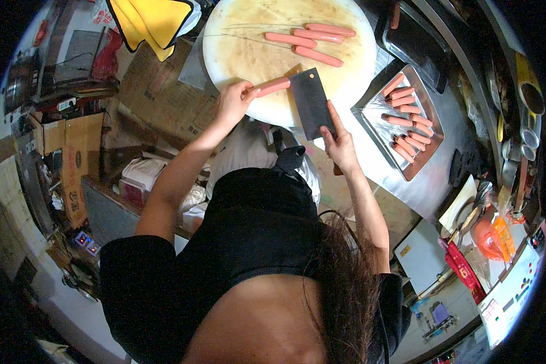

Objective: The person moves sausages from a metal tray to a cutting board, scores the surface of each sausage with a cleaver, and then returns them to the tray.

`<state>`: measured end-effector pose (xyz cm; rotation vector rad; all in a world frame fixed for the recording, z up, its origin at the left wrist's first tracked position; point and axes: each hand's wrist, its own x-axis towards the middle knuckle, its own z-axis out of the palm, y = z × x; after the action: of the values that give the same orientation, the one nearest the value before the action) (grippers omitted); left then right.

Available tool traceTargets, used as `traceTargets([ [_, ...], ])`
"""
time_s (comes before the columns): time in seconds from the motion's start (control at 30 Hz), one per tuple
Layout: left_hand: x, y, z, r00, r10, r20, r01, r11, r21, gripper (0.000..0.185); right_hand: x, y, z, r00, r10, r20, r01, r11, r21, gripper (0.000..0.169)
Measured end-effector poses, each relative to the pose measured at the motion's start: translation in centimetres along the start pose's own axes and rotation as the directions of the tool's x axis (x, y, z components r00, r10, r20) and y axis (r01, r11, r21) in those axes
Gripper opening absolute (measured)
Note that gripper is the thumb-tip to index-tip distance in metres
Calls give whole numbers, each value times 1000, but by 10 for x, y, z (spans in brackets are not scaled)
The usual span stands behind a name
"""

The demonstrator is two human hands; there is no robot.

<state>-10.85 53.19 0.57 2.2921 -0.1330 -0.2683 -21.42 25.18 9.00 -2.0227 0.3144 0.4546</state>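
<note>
My left hand [237,101] pinches one end of a pink sausage [274,87] at the near edge of a round, worn cutting board [245,59]. In my right hand [341,144] is a dark cleaver [310,102], its forefinger stretched along the blade. The blade's upper left side is at the sausage's right end; whether it has cut in cannot be told. Farther back on the board lie several sausages [317,55], with thin skewers [255,40] reaching left from them.
Right of the board, a metal tray [430,154] holds several skewered sausages [398,120] on a steel counter [405,198]. Behind it sits a black tray [416,41]. A yellow cloth [152,20] hangs at the upper left. A cardboard box [75,168] stands at left.
</note>
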Motion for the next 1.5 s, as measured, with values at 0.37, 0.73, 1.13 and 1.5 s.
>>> traceTargets([
  [0.37,-11,-9,31,995,-97,-30,90,980,-179,14,6,-13,10,987,-42,155,52,997,-62,69],
  [0.73,-10,-4,26,993,-111,-45,100,975,-196,17,9,-23,-3,975,132,177,-152,983,106,66],
  [1.13,-9,-4,30,991,-103,-87,83,974,-210,21,17,6,-10,997,-59,45,55,995,81,69],
  [1.5,-12,-8,30,994,-92,-55,82,982,-172,16,18,18,-22,997,51,62,-60,986,154,66],
])
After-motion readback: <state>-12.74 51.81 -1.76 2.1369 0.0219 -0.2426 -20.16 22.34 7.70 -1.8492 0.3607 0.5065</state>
